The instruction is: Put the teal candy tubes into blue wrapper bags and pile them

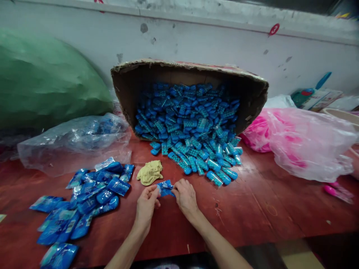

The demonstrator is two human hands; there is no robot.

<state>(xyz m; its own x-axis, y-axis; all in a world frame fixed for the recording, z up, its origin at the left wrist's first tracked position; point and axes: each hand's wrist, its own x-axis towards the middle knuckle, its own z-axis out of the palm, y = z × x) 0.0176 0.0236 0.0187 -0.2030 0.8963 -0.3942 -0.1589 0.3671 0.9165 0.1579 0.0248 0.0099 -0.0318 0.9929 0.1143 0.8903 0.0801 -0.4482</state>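
Between my two hands is a small blue printed packet (pixel 165 188), held just above the red table near its front. My left hand (pixel 148 203) pinches the packet's left end, and my right hand (pixel 185 194) pinches its right end. Whether anything is inside the packet I cannot tell. Just behind my hands lies a crumpled yellowish cloth (pixel 150 172). A heap of blue packets (pixel 86 200) spreads over the table to the left. Beyond, many blue capped clear containers (pixel 193 130) with rows of small turquoise dots spill from a cardboard box.
The cardboard box (pixel 119 87) lies on its side against the wall. A clear plastic bag (pixel 73 144) and a large green sack (pixel 50 78) are at left. To the right, a translucent bag with pink items (pixel 303 142) rests on the red table (pixel 246 213).
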